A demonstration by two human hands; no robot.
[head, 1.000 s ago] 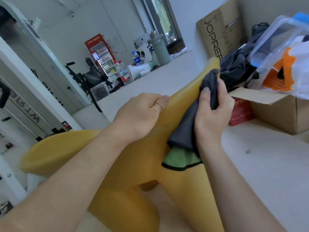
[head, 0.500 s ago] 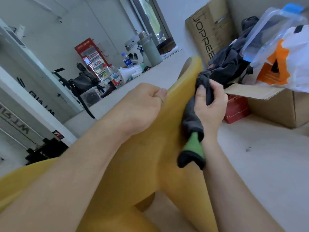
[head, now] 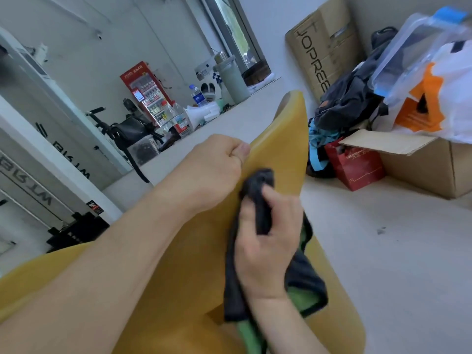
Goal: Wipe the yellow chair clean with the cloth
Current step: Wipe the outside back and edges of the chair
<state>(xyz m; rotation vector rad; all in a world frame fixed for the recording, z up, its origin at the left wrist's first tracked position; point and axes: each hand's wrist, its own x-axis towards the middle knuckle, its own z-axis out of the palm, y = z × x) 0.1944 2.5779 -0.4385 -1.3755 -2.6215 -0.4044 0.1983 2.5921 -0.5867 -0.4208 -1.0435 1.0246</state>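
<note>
The yellow chair [head: 281, 139] lies tilted in front of me, one narrow edge pointing up and away. My left hand [head: 212, 172] grips that edge from the left, fingers curled round it and thumb on top. My right hand [head: 268, 241] holds a bunched dark grey cloth with a green underside [head: 304, 284] against the chair's surface, roughly at mid-height just below my left hand. Part of the cloth hangs loose under my right wrist.
An open cardboard box [head: 421, 162] with a white and orange bag [head: 434, 98] stands at the right, a red paper bag [head: 355, 162] beside it. A tall carton [head: 324, 44] leans on the far wall. Bottles and a red vending machine [head: 145, 90] stand far left.
My right hand has slid the cloth down the chair from near the top tip to mid-height. My left hand keeps its grip on the edge.
</note>
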